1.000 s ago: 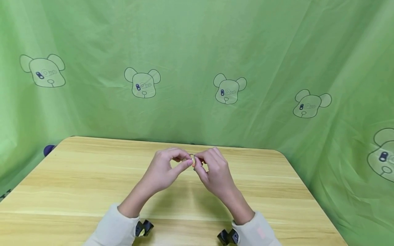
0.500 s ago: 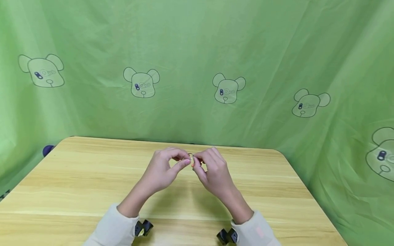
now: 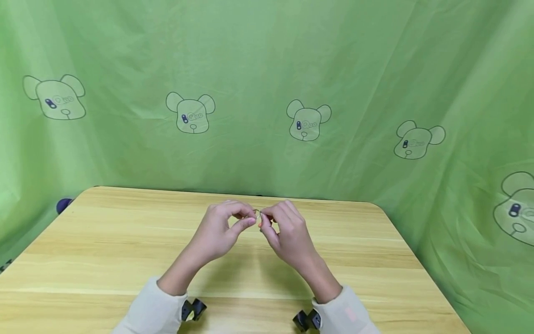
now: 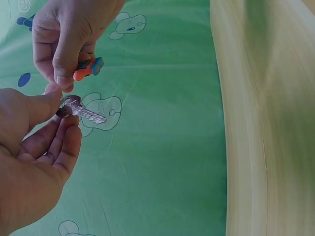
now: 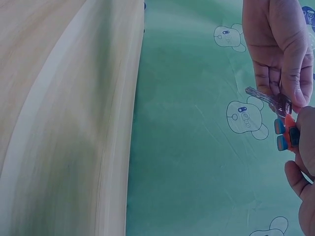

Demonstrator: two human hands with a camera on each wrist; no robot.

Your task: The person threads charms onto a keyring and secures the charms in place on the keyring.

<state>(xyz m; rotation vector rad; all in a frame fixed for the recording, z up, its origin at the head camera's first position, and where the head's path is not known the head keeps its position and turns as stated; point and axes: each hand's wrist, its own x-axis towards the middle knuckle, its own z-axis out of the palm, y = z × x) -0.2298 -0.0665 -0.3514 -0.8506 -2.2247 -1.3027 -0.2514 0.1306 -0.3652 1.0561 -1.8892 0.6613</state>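
Above the far middle of the wooden table my two hands meet. My left hand pinches the head of a silver key between thumb and fingers, blade pointing away; the key also shows in the right wrist view. My right hand pinches a small orange and blue tag just beside the key's head. A thin metal ring glints between the fingertips. The tag sits right under the key. How ring, key and tag join is hidden by the fingers.
A green cloth printed with bear heads hangs behind and around the table. A dark blue round thing peeks out at the table's far left corner. Black camera mounts sit on both wrists by the pale sleeves.
Both hands have stayed together at the same spot, with only slight finger movement around the ring and a small drift to the left.
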